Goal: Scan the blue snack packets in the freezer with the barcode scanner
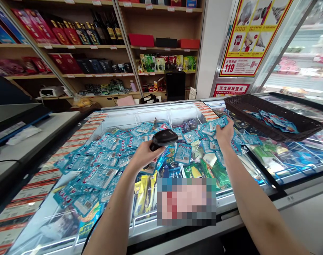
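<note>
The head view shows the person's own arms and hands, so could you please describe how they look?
The left hand and right hand are both ungloved. The left forearm and right forearm are bare to the picture's lower edge, with no sleeve in view, and no watch or bracelet shows on either wrist.

Two hands (145,155), one black scanner (165,136), one dark basket (308,130), two wall posters (254,39), dozens of blue packets (101,176).

I observe remotely through one camera worn on the head, facing forward and down across the freezer (119,120). The left hand (146,154) and right hand (225,132) appear near, forearms (119,202) cut by the bottom edge; shelves (166,23) stand farther off, along the top.
</note>
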`<state>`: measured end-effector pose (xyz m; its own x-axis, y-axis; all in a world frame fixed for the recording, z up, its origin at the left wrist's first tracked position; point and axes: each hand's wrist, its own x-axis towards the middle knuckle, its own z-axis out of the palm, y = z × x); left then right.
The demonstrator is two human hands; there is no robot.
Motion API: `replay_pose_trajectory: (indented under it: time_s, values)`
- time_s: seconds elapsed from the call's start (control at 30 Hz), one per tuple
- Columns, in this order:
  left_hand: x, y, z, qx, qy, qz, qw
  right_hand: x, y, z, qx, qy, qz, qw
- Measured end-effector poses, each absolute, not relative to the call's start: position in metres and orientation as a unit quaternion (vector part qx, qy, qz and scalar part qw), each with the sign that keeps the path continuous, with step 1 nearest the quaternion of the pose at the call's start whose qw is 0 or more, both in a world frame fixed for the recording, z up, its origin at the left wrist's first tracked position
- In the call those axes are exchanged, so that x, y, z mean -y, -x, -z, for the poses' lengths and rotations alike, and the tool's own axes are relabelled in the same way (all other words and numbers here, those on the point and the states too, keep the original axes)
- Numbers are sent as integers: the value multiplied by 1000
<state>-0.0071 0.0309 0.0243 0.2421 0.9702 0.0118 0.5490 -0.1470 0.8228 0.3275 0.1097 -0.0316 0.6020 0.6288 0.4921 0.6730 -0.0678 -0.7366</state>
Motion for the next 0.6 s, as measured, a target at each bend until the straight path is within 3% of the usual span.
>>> replay_pose_trajectory:
  time_s: [0.13, 0.27, 0.47, 0.6]
  values:
    - [-33, 9, -22, -545, -703, -288, 356, -100, -320, 26, 437, 779, 124, 433]
    - [-33, 9, -22, -545, -707, -285, 349, -92, -300, 21, 531, 745, 151, 375]
    - [-32, 7, -23, -554, -696, -287, 356, -86, -270, 15, 738, 605, 36, 297]
    - [-31, 6, -25, -552, -695, -293, 356, -79, -255, 16, 836, 506, -66, 201]
